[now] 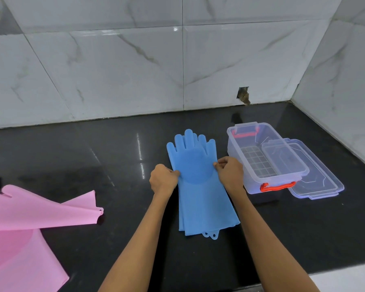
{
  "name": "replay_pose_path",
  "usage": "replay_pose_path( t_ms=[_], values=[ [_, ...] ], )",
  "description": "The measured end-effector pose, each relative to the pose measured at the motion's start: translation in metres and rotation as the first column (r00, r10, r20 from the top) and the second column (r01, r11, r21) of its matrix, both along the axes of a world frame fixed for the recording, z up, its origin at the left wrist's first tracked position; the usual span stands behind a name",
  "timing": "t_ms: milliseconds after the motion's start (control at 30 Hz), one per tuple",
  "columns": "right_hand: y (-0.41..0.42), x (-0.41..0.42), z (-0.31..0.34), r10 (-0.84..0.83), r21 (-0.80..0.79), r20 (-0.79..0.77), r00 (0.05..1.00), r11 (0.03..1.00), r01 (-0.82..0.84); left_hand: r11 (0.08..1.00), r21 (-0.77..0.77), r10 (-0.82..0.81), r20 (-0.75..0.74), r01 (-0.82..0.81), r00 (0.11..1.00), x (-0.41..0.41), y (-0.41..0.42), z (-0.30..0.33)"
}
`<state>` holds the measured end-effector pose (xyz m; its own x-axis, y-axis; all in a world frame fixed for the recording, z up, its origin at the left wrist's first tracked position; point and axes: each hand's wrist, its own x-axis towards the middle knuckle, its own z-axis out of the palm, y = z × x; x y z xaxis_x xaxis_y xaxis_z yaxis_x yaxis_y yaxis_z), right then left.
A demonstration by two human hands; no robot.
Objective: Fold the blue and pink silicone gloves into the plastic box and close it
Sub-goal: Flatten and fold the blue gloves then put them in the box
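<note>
Two blue silicone gloves (198,186) lie stacked flat on the black counter, fingers pointing at the wall. My left hand (163,179) pinches their left edge at palm height. My right hand (230,171) pinches the right edge at the same height. The pink gloves (30,211) lie spread at the left edge of the view, one across the other. To the right of the blue gloves stands the clear plastic box (236,148), open, with orange latches. Its clear lid (316,186) leans against the box's right side.
The black counter (93,165) meets white marble-tiled walls (135,70) at the back and right. A small broken hole (243,95) shows in the back wall near the counter. A white surface (350,277) borders the counter's front right.
</note>
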<state>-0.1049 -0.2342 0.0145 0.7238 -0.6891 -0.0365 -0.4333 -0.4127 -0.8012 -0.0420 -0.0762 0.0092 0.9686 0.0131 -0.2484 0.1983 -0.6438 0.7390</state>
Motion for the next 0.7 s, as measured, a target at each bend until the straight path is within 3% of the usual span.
replay_pose_path(
  t_ms=[200, 433, 700],
  values=[
    [-0.002, 0.000, 0.000, 0.029, 0.031, -0.051, 0.998, 0.999, -0.027, 0.998, -0.063, -0.012, 0.043, 0.015, 0.999, -0.005, -0.004, 0.002],
    [-0.004, -0.001, -0.003, 0.002, 0.181, -0.018, 1.000, 0.984, 0.002, 0.994, 0.094, -0.079, 0.194, 0.062, 0.978, -0.009, -0.008, 0.000],
    [-0.008, -0.004, 0.000, -0.017, 0.299, 0.001, 1.000, 0.954, 0.016, 0.964, 0.250, -0.093, 0.007, 0.089, 0.996, -0.006, -0.006, 0.003]
  ],
)
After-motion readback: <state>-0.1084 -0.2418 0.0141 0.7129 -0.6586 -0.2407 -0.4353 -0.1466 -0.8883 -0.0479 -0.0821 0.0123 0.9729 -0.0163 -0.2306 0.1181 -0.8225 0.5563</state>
